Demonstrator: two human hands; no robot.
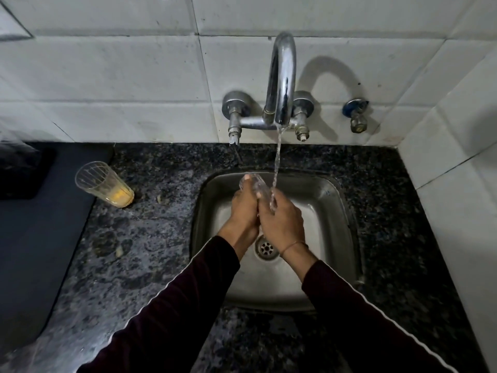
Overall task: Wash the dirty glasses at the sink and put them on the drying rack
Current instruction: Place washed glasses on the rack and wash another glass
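Over the steel sink (330, 216), my left hand (243, 208) and my right hand (282, 219) both grip one clear glass (254, 184). It lies tilted, its rim pointing up and left, most of it hidden by my fingers. Water runs from the chrome tap (282, 84) onto the glass and my right hand. A second glass (103, 184) with yellow dregs at its bottom stands on the dark granite counter (150, 238), left of the sink.
A dark mat or tray (35, 238) covers the counter's left side, with a black object (21, 170) behind it. White tiled walls close the back and right. A small valve (356, 114) sticks out right of the tap. The drain (266, 249) shows between my wrists.
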